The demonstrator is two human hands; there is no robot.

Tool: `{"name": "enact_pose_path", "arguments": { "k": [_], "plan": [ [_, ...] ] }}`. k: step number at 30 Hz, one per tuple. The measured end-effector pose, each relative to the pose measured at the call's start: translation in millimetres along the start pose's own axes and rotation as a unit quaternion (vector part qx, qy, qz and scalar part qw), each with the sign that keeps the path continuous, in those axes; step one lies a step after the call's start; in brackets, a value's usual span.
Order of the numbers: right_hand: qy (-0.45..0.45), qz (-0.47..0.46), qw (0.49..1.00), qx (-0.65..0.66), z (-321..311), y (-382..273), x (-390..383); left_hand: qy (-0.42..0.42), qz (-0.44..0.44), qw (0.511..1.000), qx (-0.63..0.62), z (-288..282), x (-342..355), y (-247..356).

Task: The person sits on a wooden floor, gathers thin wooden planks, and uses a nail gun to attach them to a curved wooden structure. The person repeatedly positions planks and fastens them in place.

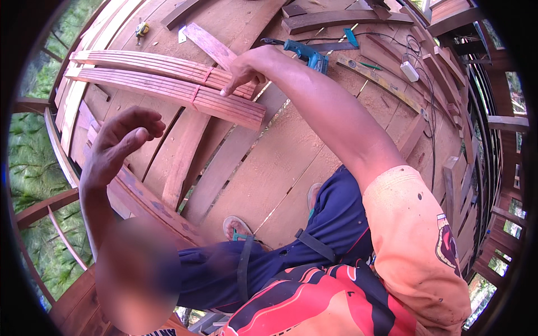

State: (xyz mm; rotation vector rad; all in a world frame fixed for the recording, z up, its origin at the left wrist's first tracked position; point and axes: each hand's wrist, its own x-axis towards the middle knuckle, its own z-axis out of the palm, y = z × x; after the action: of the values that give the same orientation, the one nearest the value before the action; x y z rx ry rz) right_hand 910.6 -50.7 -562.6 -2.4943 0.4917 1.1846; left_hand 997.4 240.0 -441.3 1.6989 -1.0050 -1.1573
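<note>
Two bundles of grooved wooden strips, the rear one (140, 63) and the front one (162, 92), lie across the deck, with pink ties round them. My right hand (246, 75) reaches over their right part, index finger extended down at the front bundle, other fingers bent; whether it touches is unclear. Beyond it is a short plank (204, 39). My left hand (126, 140) is raised left of the front bundle, fingers loosely curved and apart, holding nothing. A blue power tool (311, 56) lies right of my right hand, partly behind the arm.
A tape measure (142, 31) lies at the upper left. A yellow level (381, 84), corded white adapter (409, 70), green pencil (370, 65) and several offcuts (347, 19) are on the right. Railings (42, 204) border the wooden deck (280, 185). My sandalled feet are below.
</note>
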Motion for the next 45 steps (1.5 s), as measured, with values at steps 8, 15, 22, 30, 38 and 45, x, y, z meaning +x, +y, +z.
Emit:
{"name": "enact_pose_path", "arguments": {
  "k": [8, 15, 22, 30, 38, 45],
  "plan": [
    [0.209, -0.11, 0.968, 0.088, 156.0, 15.3, 19.7, 0.385, -0.107, 0.809, -0.431, 39.6, 79.4, -193.4],
    [0.427, -0.127, 0.88, 0.165, 220.3, 15.6, 32.7, 0.41, -0.137, 0.56, -0.707, 247.4, 67.1, -261.9],
    [0.428, -0.149, 0.877, 0.159, 289.4, 22.3, -32.3, 0.486, -0.109, 0.579, -0.646, 242.5, 82.6, -258.8],
    [0.421, -0.123, 0.888, 0.136, 289.6, 23.2, -44.9, 0.444, -0.175, 0.675, -0.563, 202.4, 106.8, -238.7],
    [0.359, -0.118, 0.92, 0.102, 275.6, 23.6, -43.9, 0.463, -0.124, 0.662, -0.576, 179.9, 136.9, -269.3],
    [0.377, -0.09, 0.914, 0.115, 280.9, 7.1, -47.9, 0.447, -0.13, 0.671, -0.578, 187.6, 129.1, -262.0]
  ]
}}
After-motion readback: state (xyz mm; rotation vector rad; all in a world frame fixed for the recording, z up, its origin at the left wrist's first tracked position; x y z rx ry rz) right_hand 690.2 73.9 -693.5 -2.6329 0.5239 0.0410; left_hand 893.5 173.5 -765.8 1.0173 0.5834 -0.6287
